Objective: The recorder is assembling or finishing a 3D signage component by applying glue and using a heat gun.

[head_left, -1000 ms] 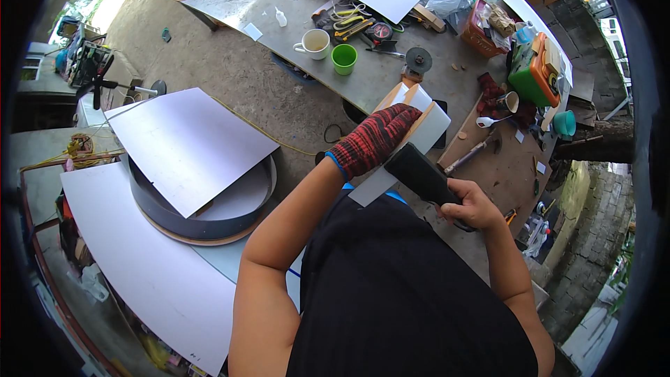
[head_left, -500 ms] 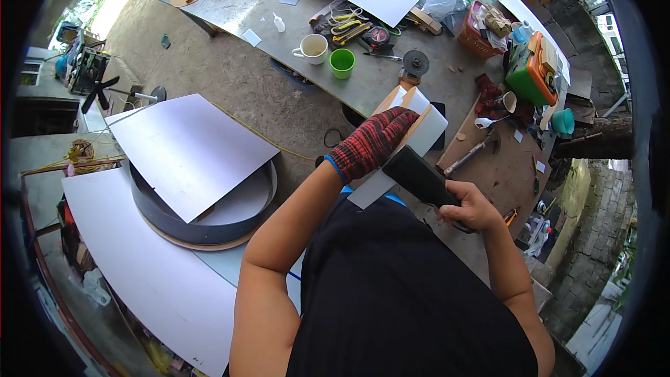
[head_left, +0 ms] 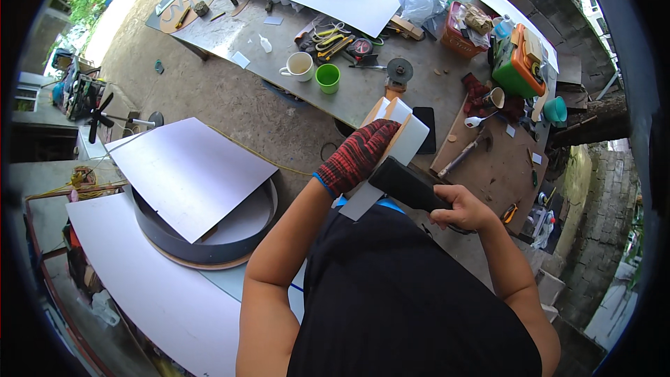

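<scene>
My left hand (head_left: 359, 157), in a red-and-black knit glove with a blue cuff, is closed on a bundle of wood and white strips (head_left: 407, 132) above the front edge of the metal table (head_left: 244, 40). A grey end of the strip extends down past my wrist. My bare right hand (head_left: 457, 207) grips the handle end of a long black tool (head_left: 401, 183), whose far end meets the strip just below my gloved hand. An angle grinder (head_left: 399, 73) lies just beyond the bundle, and a black phone-like slab (head_left: 423, 117) beside it.
A mug (head_left: 299, 64), a green cup (head_left: 328, 79), cutters (head_left: 333, 47) and bins (head_left: 518, 63) sit on the table. At right is a brown board (head_left: 481, 174) with a hammer (head_left: 464, 154). At left, a white sheet (head_left: 188, 167) rests on a dark ring (head_left: 174, 241), near a fan (head_left: 98, 115).
The view has shifted, so the table and its things appear lower and further left. Both hands appear slightly further left too, their grips on the bundle and black tool unchanged.
</scene>
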The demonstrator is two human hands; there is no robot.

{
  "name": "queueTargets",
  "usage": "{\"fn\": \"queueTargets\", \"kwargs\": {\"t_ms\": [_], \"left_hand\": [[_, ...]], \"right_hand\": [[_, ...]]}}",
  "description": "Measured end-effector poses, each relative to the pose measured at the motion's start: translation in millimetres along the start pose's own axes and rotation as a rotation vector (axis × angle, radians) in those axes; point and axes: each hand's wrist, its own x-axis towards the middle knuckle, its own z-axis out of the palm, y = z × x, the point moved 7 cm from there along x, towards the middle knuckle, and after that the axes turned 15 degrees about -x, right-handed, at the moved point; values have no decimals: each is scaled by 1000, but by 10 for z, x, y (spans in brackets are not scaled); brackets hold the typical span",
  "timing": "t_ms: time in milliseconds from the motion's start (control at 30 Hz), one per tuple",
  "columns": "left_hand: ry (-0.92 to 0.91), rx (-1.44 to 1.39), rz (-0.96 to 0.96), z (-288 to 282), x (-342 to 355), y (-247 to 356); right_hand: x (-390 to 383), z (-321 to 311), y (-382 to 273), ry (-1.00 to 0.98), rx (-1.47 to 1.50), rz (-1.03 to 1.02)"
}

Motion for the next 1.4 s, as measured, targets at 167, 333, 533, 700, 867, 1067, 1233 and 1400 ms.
{"fn": "queueTargets", "kwargs": {"t_ms": [167, 333, 533, 700, 867, 1067, 1233, 1400], "left_hand": [[55, -7, 9, 30, -17, 2], [63, -43, 6, -3, -32, 52], [30, -155, -106, 16, -37, 2], [10, -221, -211, 40, -68, -112], [12, -191, -234, 45, -77, -134], [10, -223, -243, 23, -63, -127], [-17, -334, -346, 57, -87, -248], [22, -305, -247, 4, -83, -127]], "right_hand": [[-12, 3, -8, -6, -14, -3], [-29, 17, 5, -20, 15, -10], [-13, 32, 71, -55, -1, -10], [-7, 46, -21, -51, 41, 0], [11, 35, 52, -74, 12, -10], [24, 40, 67, -74, 3, -15], [25, 30, 55, -59, -3, -11], [40, 37, 75, -63, -18, -27]]}}
